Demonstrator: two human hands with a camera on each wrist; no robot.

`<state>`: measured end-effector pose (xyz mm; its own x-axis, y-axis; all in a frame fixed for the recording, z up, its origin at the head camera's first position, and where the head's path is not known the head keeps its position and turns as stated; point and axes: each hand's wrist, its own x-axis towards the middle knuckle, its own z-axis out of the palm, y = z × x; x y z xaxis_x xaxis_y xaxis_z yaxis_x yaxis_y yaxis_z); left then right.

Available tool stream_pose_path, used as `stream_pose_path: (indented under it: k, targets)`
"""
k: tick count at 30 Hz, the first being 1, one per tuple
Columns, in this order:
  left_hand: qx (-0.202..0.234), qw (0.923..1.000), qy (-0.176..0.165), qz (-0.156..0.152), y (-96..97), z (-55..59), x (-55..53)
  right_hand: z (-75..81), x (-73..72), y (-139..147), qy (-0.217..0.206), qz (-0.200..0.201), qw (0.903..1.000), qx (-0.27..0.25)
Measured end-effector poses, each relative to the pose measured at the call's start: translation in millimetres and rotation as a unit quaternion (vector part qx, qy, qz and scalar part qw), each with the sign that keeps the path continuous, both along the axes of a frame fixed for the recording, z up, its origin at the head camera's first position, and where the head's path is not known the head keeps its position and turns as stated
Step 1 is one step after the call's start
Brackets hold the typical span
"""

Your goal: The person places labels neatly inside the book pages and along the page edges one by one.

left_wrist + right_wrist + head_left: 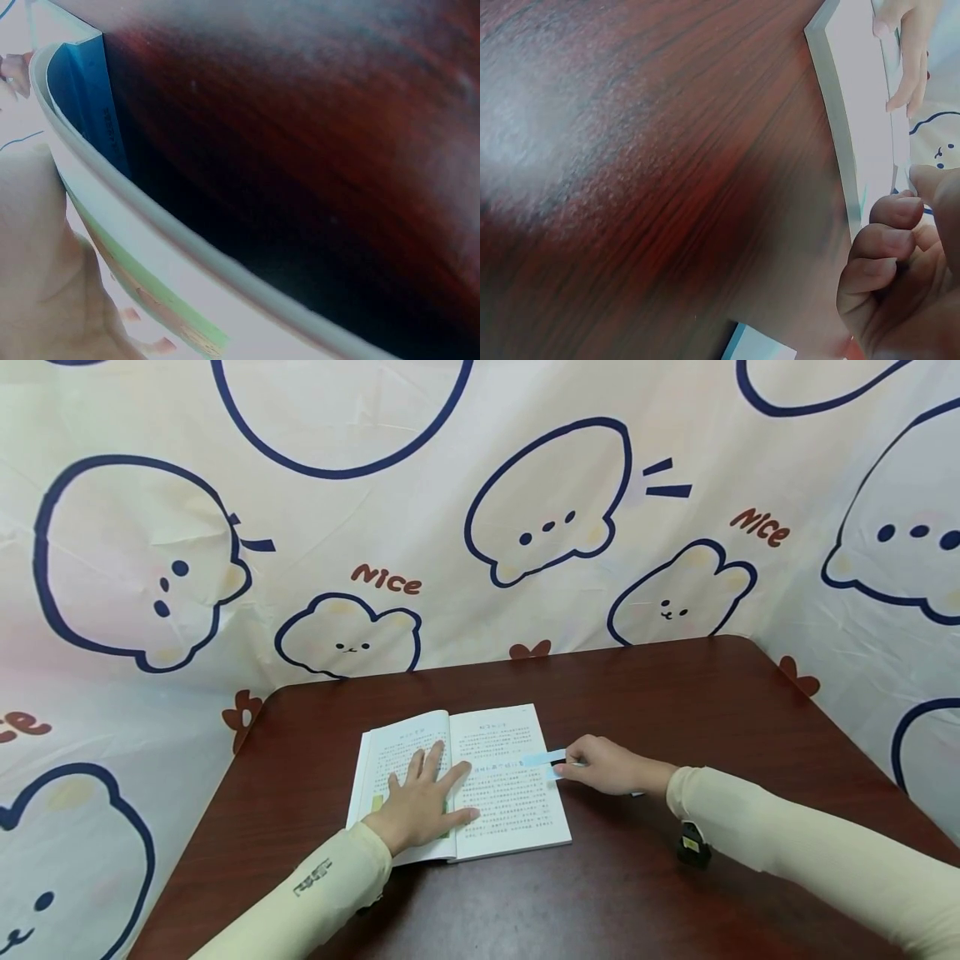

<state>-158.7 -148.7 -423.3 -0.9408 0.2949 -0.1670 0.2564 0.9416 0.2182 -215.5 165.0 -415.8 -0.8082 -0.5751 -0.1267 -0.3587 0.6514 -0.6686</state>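
A thick book [517, 827] lies open on the table, its pages covered in lines of print. My left hand [416, 802] rests on the left page with fingers spread, the thumb and a fingertip reaching over the gutter onto the right page. At the outer edge of the right page, my right hand [609, 766] pinches a pale blue paper strip [542, 759] between thumb and forefinger; its other fingers [885, 244] are curled in. The strip reaches over the printed lines. In the left wrist view, the book's blue cover [94, 97] shows beneath the raised pages.
The dark wooden table [675, 693] has rounded far corners and meets a cartoon-printed cloth [450, 527] behind. A small white block with a blue edge [761, 345] lies on the table near my right hand, mostly hidden by that hand in the head view.
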Motion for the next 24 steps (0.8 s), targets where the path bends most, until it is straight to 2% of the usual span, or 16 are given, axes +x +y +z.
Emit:
stream_pose_path:
  k: [18, 24]
  targets:
    - [-0.002, 1.0000, -0.005, 0.001, 0.6, -2.4, -2.6, -12.2, 1.9, -17.8, 0.007, 0.005, 1.0000, 0.004]
    - [-0.003, 1.0000, -0.005, 0.003, 0.1, -2.9, -2.5, -12.6, 3.4, -25.3, 0.014, -0.015, 0.9997, 0.012]
